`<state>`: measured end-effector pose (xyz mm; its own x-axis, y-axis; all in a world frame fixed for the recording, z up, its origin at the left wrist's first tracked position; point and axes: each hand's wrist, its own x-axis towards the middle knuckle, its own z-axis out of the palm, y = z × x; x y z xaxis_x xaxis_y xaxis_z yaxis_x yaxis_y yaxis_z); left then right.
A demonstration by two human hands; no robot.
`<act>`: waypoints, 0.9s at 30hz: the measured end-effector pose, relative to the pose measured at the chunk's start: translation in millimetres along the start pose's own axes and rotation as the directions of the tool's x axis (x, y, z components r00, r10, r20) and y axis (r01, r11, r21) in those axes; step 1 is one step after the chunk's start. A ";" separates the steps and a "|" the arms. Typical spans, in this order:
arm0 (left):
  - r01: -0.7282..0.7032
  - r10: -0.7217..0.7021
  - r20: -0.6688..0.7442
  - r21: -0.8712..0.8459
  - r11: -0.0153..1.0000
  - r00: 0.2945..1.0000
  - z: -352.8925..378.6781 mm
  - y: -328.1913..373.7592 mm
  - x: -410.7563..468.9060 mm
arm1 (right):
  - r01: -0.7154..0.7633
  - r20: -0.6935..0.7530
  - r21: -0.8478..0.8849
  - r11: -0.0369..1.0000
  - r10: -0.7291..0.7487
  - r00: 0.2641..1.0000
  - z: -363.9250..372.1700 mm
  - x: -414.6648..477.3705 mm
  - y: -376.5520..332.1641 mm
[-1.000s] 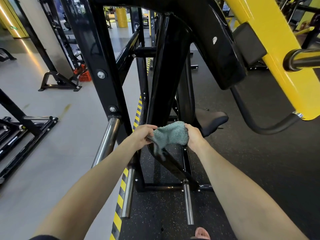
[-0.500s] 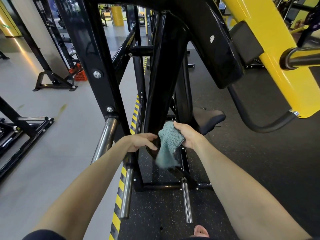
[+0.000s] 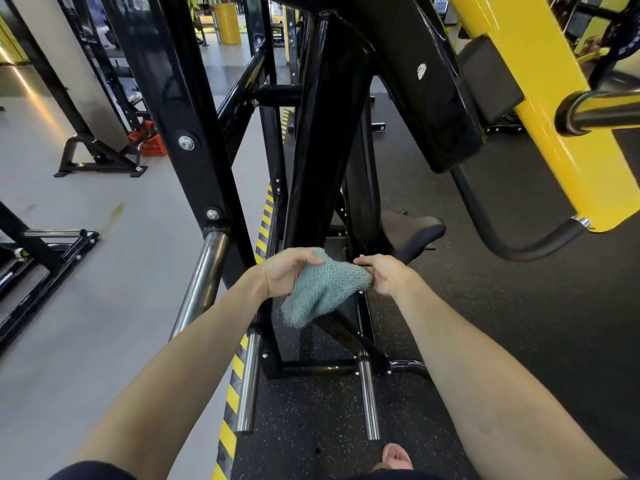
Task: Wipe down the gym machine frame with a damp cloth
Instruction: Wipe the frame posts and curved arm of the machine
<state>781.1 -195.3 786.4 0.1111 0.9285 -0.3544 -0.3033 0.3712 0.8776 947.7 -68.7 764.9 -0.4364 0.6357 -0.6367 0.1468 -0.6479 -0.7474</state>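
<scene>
A teal knitted cloth (image 3: 323, 289) hangs between both hands in front of the black gym machine frame (image 3: 325, 140), near the foot of its slanted central beam. My left hand (image 3: 285, 271) grips the cloth's upper left edge with curled fingers. My right hand (image 3: 384, 273) pinches its right edge. The lower part of the cloth droops free below the hands. Whether the cloth touches the beam behind it cannot be made out.
A yellow lever arm (image 3: 554, 109) with a black curved handle (image 3: 519, 244) juts out at the right. Chrome weight pegs (image 3: 202, 282) stick out low at the left and near the floor. A black seat pad (image 3: 412, 233) sits behind my right hand. Yellow-black tape (image 3: 232, 403) edges the rubber flooring.
The left hand, which had let go half a second ago, has taken hold of the cloth again. The cloth is now stretched between both hands, a little lower and nearer to me.
</scene>
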 end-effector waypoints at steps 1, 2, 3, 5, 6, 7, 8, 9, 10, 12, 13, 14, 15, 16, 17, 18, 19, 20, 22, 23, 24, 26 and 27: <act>-0.047 0.046 -0.017 -0.063 0.997 0.999 3.8 3.5 -0.4 | -0.021 0.015 0.059 0.998 0.021 1.000 0.3 -1.9 3.5; -0.095 0.092 -0.034 -0.127 0.987 0.995 7.7 6.4 -0.5 | -0.069 0.059 0.125 0.990 0.062 0.996 1.4 -3.9 7.7; -0.135 0.128 -0.054 -0.176 0.975 0.990 10.5 8.3 0.2 | -0.132 0.138 0.165 0.977 0.109 0.984 2.4 -6.1 11.5; -0.171 0.153 -0.095 -0.219 0.961 0.984 13.2 9.8 2.6 | -0.221 0.322 0.146 0.964 0.165 0.932 6.1 -8.9 16.3; -0.174 0.149 -0.129 -0.211 0.962 0.980 14.6 9.7 2.9 | -0.243 0.375 0.135 0.961 0.178 0.910 9.3 -9.9 17.8; -0.171 0.138 -0.174 -0.192 0.966 0.975 14.3 8.5 3.0 | -0.258 0.411 0.145 0.955 0.179 0.894 12.9 -11.9 18.1; -0.165 0.124 -0.222 -0.177 0.970 0.967 13.0 6.3 3.8 | -0.264 0.430 0.173 0.949 0.168 0.887 16.2 -11.1 18.0; -0.159 0.111 -0.272 -0.164 0.973 0.956 10.2 3.5 4.3 | -0.252 0.438 0.216 0.943 0.137 0.889 19.0 -10.3 17.1; -0.158 0.101 -0.318 -0.159 0.975 0.943 7.8 0.9 4.4 | -0.228 0.431 0.256 0.940 0.100 0.897 20.7 -9.4 16.0; -0.144 0.078 -0.397 -0.141 0.979 0.915 0.9 -4.1 4.2 | -0.168 0.429 0.274 0.947 0.036 0.902 21.7 -6.9 14.3; -0.128 0.067 -0.420 -0.118 0.985 0.905 -2.4 -5.6 3.4 | -0.114 0.425 0.234 0.965 0.004 0.905 21.5 -8.0 14.2; -0.112 0.059 -0.437 -0.098 0.989 0.898 -4.0 -6.5 2.1 | -0.051 0.404 0.163 0.985 -0.019 0.915 22.0 -9.8 14.4; -0.103 0.050 -0.455 -0.093 0.990 0.889 -5.5 -7.2 1.6 | 0.007 0.378 0.078 0.997 -0.036 0.925 23.1 -10.4 14.9; -0.098 0.042 -0.471 -0.095 0.991 0.881 -5.9 -7.5 0.4 | 0.057 0.340 0.016 0.998 -0.059 0.939 24.5 -8.3 16.0; -0.089 0.034 -0.489 -0.090 0.992 0.872 -6.0 -7.6 -0.4 | 0.084 0.288 -0.015 0.996 -0.076 0.955 26.2 -6.4 16.6; -0.069 0.028 -0.508 -0.061 0.996 0.861 -4.5 -7.1 -1.8 | 0.101 0.229 -0.031 0.994 -0.091 0.969 28.2 -4.4 16.9; -0.028 0.022 -0.535 -0.004 1.000 0.845 -4.7 -7.0 -1.3 | 0.120 0.173 -0.054 0.991 -0.109 0.979 30.3 -1.1 17.0; 0.030 0.014 -0.566 0.069 0.997 0.824 -6.5 -8.0 0.5 | 0.146 0.125 -0.100 0.984 -0.133 0.983 32.5 0.4 16.3; 0.133 0.016 -0.615 0.196 0.972 0.788 -9.9 -10.3 2.3 | 0.207 0.087 -0.256 0.944 -0.191 0.978 35.5 0.0 14.3; 0.162 0.025 -0.628 0.239 0.957 0.778 -12.9 -12.5 3.9 | 0.239 0.093 -0.336 0.911 -0.221 0.971 36.2 -2.2 13.1; 0.185 0.037 -0.626 0.286 0.940 0.779 -14.3 -13.3 5.4 | 0.272 0.102 -0.417 0.867 -0.252 0.962 36.7 -4.4 12.2; 0.229 0.084 -0.590 0.435 0.871 0.803 -10.2 -12.2 5.4 | 0.325 0.110 -0.583 0.745 -0.324 0.940 37.3 -6.6 11.3; 0.255 0.124 -0.565 0.544 0.800 0.815 -7.8 -11.7 5.5 | 0.337 0.106 -0.648 0.683 -0.358 0.928 38.1 -6.8 11.2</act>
<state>777.9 -194.6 771.7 -0.4820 0.7975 -0.3627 0.3004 0.5394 0.7867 918.5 -96.3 768.1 -0.5513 0.7773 -0.3031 0.5280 0.0437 -0.8481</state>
